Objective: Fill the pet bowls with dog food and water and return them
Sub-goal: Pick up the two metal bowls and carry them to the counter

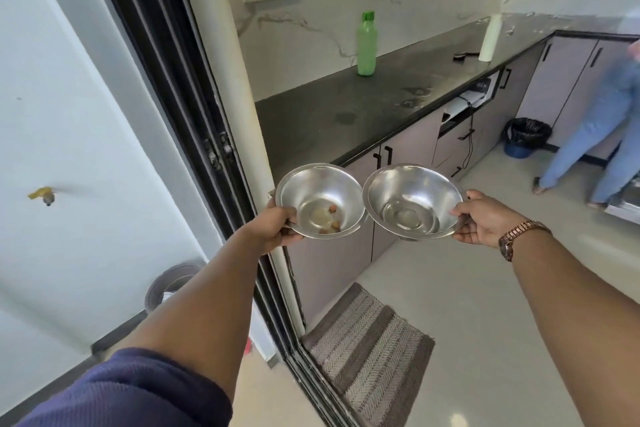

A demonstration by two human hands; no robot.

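Both arms reach forward at chest height in a kitchen doorway, the left hand (277, 224) pinching the near rim of one steel bowl (320, 199) and the right hand (485, 222), with a wristwatch (519, 239) behind it, gripping the rim of the other steel bowl (414, 201). The bowls sit side by side, rims touching or overlapping, in front of the dark counter (363, 107). The left one holds a few kibble pieces (330, 222); the right shows a clear sheen at its base, possibly water, hard to tell.
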